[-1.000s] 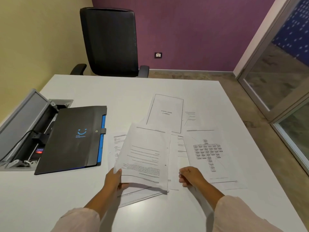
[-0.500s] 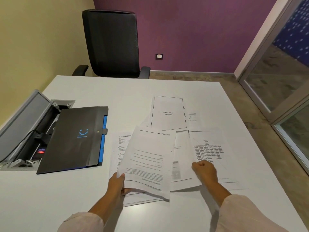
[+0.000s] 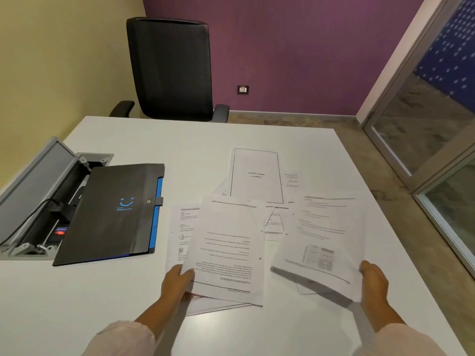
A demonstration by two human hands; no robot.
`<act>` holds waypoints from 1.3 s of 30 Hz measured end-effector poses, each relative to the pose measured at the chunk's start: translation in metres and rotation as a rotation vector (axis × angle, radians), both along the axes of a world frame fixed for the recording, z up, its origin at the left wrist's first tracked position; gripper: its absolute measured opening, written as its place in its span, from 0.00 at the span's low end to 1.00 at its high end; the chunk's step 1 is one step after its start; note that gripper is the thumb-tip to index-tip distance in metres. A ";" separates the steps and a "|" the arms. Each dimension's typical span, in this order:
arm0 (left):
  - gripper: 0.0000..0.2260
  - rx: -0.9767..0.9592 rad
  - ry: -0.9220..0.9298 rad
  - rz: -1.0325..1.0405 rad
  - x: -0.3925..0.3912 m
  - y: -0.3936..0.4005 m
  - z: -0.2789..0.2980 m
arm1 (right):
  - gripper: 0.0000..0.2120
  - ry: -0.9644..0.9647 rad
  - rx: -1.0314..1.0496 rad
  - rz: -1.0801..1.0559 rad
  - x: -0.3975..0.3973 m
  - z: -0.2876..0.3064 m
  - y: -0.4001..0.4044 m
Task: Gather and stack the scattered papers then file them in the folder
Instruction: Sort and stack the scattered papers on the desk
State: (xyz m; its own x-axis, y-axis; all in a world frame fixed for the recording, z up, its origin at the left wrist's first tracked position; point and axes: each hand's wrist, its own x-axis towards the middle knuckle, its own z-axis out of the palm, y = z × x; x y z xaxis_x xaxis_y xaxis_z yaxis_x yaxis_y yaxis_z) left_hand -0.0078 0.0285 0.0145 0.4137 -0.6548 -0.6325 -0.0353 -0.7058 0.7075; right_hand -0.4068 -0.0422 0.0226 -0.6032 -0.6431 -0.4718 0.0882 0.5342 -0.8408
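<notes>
My left hand (image 3: pixel 177 282) grips the near left corner of a small stack of printed sheets (image 3: pixel 228 250), lifted slightly off the white table (image 3: pixel 180 150). My right hand (image 3: pixel 372 281) holds the near right edge of another sheet (image 3: pixel 321 242), raised and blurred by motion. More papers lie flat: a framed title page (image 3: pixel 255 176) farther back, an icon-list sheet (image 3: pixel 183 227) to the left of the stack, and others partly hidden beneath. The black folder (image 3: pixel 110 214) with a blue edge and a smile logo lies shut at the left.
An open cable box (image 3: pixel 38 201) with plugs is sunk into the table at the left, partly under the folder. A black office chair (image 3: pixel 172 68) stands at the far side. The table's right edge drops to the floor beside a glass partition (image 3: pixel 437 124).
My right hand has moved right and picked up a sheet, lifting it off the table. My left hand has kept its hold on the stack.
</notes>
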 end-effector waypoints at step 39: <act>0.19 -0.227 0.061 -0.369 -0.036 -0.045 0.049 | 0.16 0.040 -0.252 0.581 0.132 0.046 -0.018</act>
